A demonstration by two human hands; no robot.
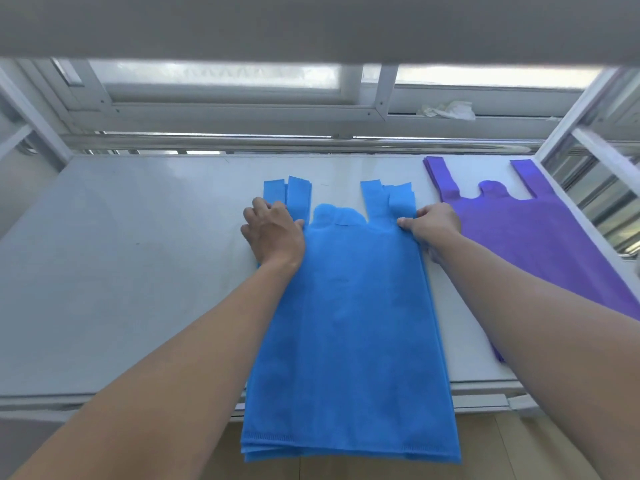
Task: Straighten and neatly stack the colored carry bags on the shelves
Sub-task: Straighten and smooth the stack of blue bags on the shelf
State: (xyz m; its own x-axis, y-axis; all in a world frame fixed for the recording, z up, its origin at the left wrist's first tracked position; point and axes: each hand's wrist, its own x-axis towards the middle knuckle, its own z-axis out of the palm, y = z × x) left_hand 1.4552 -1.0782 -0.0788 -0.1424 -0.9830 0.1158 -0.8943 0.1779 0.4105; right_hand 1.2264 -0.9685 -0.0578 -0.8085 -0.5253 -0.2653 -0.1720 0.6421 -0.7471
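A stack of blue carry bags (pixel 349 306) lies in the middle of the white shelf (pixel 121 271), handles pointing away from me and the bottom edge hanging over the shelf's front. The handle strips are fanned out unevenly. My left hand (pixel 273 233) grips the stack's left shoulder, fingers curled over its outer edge. At the right shoulder my right hand (pixel 434 226) holds the edge the same way, thumb on top. A flat stack of purple carry bags (pixel 530 237) lies to the right; my right forearm hides part of it.
The upper shelf board (pixel 311 26) hangs low across the top of the view. A metal rail and window frame (pixel 294 140) run behind the shelf. Crumpled white paper (pixel 448 110) sits on the sill. An upright post (pixel 581 116) bounds the right side. Wooden floor (pixel 519 445) shows below.
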